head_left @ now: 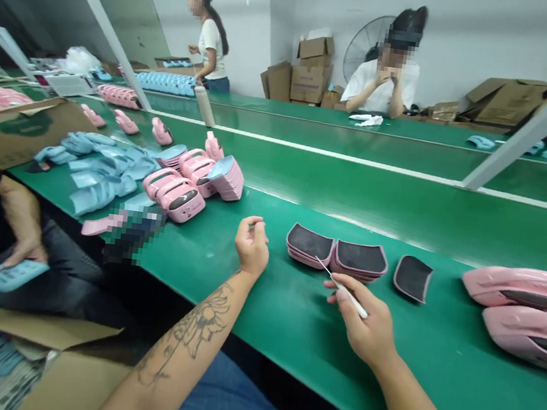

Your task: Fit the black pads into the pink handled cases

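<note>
My left hand (252, 248) is raised over the green table, its fingers curled in toward the thumb. Whatever it may hold is hidden. In my right hand (372, 319) is a white-handled pick (352, 299) with a thin metal tip. That tip points at two side-by-side stacks of curved pink pieces with black tops, reaching the gap between the left stack (309, 245) and the right stack (360, 259). A single curved black piece with a pink edge (412, 278) lies apart, to the right of the stacks.
Pink plastic shells (530, 326) rest at the right. Pink handled housings (174, 195), stacked light-blue-topped pieces (227, 177) and blue shells (101, 172) crowd the left. A co-worker's hand (28, 250) holds a blue part above an open carton (73, 380). Two people are across the table.
</note>
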Tool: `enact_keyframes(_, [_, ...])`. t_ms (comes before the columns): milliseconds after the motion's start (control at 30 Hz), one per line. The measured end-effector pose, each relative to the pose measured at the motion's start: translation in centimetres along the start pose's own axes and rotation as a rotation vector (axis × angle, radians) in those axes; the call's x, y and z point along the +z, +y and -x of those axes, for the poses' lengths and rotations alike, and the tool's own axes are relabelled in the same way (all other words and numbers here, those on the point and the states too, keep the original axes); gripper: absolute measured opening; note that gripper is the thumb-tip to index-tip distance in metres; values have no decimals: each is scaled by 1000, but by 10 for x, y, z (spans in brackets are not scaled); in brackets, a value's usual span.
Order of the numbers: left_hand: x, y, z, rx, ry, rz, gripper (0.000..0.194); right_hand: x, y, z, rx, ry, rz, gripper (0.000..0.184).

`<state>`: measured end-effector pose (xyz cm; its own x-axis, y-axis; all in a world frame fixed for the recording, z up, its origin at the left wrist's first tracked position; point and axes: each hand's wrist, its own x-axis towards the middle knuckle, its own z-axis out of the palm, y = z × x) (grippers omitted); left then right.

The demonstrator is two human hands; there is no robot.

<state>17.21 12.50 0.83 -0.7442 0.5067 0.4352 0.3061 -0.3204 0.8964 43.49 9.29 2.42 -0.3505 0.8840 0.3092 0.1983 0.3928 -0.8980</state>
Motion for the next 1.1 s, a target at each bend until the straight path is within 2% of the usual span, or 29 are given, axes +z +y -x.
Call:
enact_keyframes(67, [1, -7, -1, -82, -40, 12, 19, 1, 0, 2, 26, -66, -36, 25])
enact_keyframes(200, [9, -5, -6, -228, -112, 38, 18, 1, -1, 3, 22, -107, -29, 28])
enact_keyframes(333, [11, -1, -3, -303, -231, 50, 19, -1, -1, 1, 24, 7, 196, 41])
enact_keyframes(433, [9, 0, 3, -291, -311, 32, 20, -2, -1, -2, 31, 100, 283, 45])
enact_keyframes(600, [9, -2, 8, -187, -416, -26, 22, -2, 0, -2, 16, 88, 336, 47])
enact_keyframes(800, [8, 0, 10, -137, -462, -66, 20, -2, 2, -1, 29, 85, 354, 45])
enact_keyframes(1100, [7, 3, 11, -109, -464, -93, 18, 1, 1, 0, 2, 91, 366, 45])
